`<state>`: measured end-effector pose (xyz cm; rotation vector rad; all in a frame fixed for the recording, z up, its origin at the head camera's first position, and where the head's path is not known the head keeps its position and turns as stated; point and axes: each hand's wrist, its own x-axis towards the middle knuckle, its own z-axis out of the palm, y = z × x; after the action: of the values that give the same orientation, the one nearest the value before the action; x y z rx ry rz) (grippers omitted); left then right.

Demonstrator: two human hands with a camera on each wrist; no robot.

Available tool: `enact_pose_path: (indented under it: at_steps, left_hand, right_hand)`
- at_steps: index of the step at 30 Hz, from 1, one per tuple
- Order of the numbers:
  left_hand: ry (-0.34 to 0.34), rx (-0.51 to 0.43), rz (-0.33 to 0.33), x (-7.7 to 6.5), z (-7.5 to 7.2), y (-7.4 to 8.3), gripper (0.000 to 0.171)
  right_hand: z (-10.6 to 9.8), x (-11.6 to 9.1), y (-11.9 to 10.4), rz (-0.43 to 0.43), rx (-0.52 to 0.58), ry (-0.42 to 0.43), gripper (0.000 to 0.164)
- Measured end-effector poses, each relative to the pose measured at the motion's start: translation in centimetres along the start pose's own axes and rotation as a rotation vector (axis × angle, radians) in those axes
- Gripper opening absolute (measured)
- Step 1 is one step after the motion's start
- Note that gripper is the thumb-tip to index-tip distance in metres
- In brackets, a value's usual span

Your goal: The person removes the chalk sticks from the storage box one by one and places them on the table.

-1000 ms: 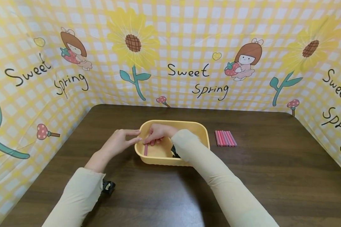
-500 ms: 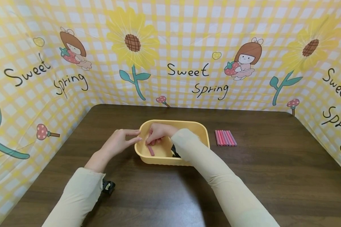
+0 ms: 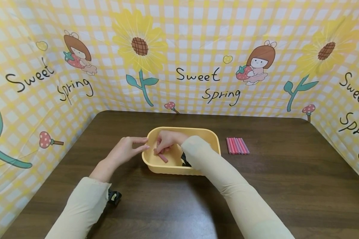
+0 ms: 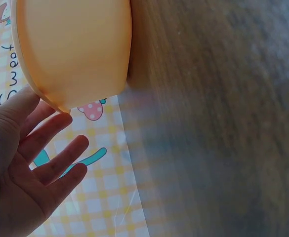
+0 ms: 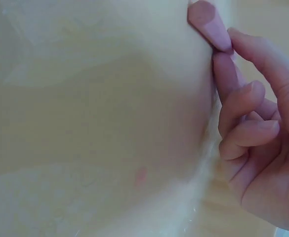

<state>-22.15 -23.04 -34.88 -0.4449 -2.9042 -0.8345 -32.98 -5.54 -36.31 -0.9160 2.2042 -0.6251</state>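
Observation:
A yellow plastic basin (image 3: 183, 170) stands at the middle of the table. My left hand (image 3: 124, 151) holds its left rim between thumb and fingertips; in the left wrist view the other fingers (image 4: 67, 160) hang free beside the basin's wall. My right hand (image 3: 166, 141) reaches inside, near the left end. It pinches a dusty-pink stick (image 3: 163, 158) that looks like chalk, slanting over the basin's floor. In the right wrist view, thumb and index finger grip this stick (image 5: 208, 24), with its flat end showing and the remaining fingers curled.
A row of several pink and mauve sticks (image 3: 237, 146) lies side by side right of the basin. Behind the dark wooden table (image 3: 161, 202) hangs a yellow checked cloth (image 3: 197, 33). A black wrist device (image 3: 114, 198) sits at my left cuff.
The pink stick has turned in my right fingers, its near end swinging to the right from upright to slanted. The left hand stays on the rim, and the row of sticks is unmoved.

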Motion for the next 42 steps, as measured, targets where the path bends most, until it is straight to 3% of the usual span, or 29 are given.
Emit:
enact_pose_path:
  at_steps: [8, 11, 15, 27, 42]
  left_hand:
    - [-0.007, 0.0, 0.006, 0.1, 0.0, 0.0, 0.04]
    - [-0.012, -0.001, 0.001, 0.0, -0.1, 0.0, 0.04]
    - [-0.011, 0.0, 0.0, 0.1, -0.1, 0.0, 0.04]
    - [-0.005, -0.002, 0.006, 0.1, 0.0, -0.1, 0.04]
    - [-0.015, 0.008, -0.004, 0.2, 0.0, -0.2, 0.041]
  right_hand:
    - [-1.0, -0.9, 0.5, -0.107, 0.072, -0.088, 0.026]
    - [-1.5, -1.4, 0.6, -0.126, 0.097, -0.071, 0.021]
    - [-2.2, -2.1, 0.9, -0.107, 0.118, -0.019, 0.023]
    - [-3.9, -4.2, 1.7, -0.098, 0.224, 0.024, 0.03]
    - [-5.8, -7.7, 3.0, -0.068, 0.322, 0.089, 0.022]
